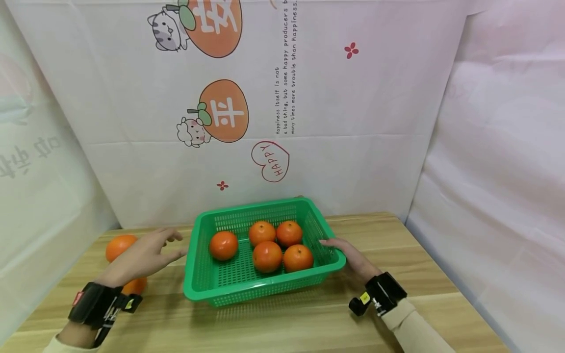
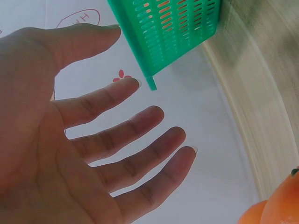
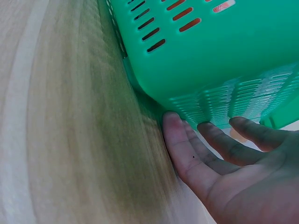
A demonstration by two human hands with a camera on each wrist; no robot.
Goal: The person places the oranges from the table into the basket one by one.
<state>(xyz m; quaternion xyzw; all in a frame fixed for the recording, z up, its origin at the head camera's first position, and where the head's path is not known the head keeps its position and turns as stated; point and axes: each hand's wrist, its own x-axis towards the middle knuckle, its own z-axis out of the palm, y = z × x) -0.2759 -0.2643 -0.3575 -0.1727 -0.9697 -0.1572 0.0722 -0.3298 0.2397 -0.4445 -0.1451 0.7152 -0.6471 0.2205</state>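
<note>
A green plastic basket (image 1: 238,289) with slotted walls holds several oranges (image 1: 267,256), one lying apart at its left. At the basket's left side my left hand (image 1: 143,255) is held with thumb and fingers extended and nothing in them. Its thumb tip appears close to the rim in the left wrist view; whether they touch I cannot tell. My right hand (image 1: 355,257) grips the right end, thumb over the rim. Its fingertips (image 3: 173,122) lie against the outer wall low down in the right wrist view. Two more oranges (image 1: 120,246) are on the table beside and partly behind my left forearm.
The wood-grain table (image 1: 423,294) carries everything. Behind it hangs a white printed cloth (image 1: 353,122) with cartoon figures and lettering, close to the basket's back. White cloth also stands at the left and the right (image 1: 499,171). A camera strap is on each wrist.
</note>
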